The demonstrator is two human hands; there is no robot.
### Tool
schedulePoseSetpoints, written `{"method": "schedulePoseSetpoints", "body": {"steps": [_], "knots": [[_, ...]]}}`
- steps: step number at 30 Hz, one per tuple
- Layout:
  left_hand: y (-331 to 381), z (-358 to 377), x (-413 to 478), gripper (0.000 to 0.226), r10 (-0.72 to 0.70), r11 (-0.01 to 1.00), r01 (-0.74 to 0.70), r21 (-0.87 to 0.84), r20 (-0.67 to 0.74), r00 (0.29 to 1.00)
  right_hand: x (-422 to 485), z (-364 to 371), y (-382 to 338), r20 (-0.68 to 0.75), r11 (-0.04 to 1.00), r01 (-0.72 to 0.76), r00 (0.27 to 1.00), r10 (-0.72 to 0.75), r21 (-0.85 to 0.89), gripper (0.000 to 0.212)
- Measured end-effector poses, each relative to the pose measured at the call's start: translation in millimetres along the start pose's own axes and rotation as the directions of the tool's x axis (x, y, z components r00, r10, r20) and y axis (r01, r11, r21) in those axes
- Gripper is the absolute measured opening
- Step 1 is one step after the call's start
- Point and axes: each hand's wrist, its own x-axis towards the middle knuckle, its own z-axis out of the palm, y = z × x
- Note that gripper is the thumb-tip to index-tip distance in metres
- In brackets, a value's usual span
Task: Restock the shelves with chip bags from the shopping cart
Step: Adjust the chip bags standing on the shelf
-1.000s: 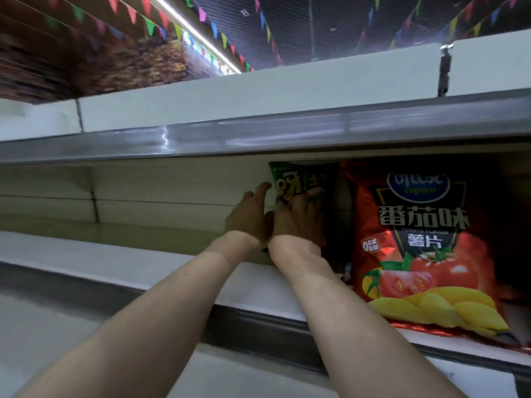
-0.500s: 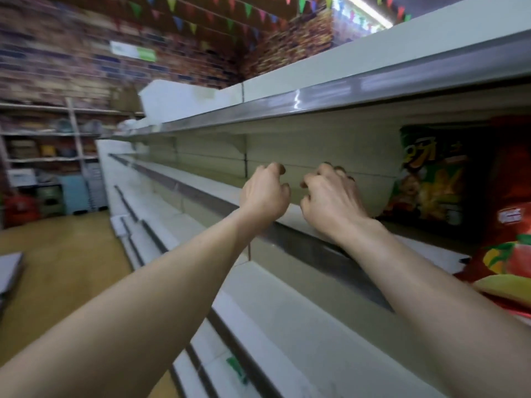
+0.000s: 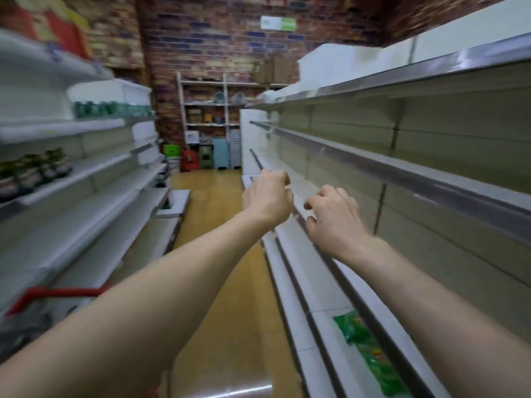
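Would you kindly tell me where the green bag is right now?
In the head view, the green bag lies flat on a low white shelf of the right-hand rack, at the frame's lower right.

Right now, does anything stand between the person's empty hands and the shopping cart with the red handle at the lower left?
Nothing visible does. The left hand and right hand hold nothing above the aisle. The red-handled shopping cart sits at lower left, beside the left forearm. Its contents are too blurred to tell.

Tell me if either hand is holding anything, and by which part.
Nothing is held. The left hand and the right hand both hang in the air above the aisle, fingers loosely curled around nothing.
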Motion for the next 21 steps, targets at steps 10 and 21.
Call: {"method": "schedulePoseSetpoints", "body": {"steps": [10,21], "knots": [[-173,-91,-110,0.035,-0.268,0.954,0.256,0.156,0.067,0.961,-49,48,-186,0.136,0.952,0.231,0.956,-0.261,0.199,0.033],[-323,-170,-233,0.036,-0.571,0.821,0.565,0.083,0.134,0.810,-101,101,-306,0.303,0.905,0.272,0.877,-0.373,0.327,0.035]]}}
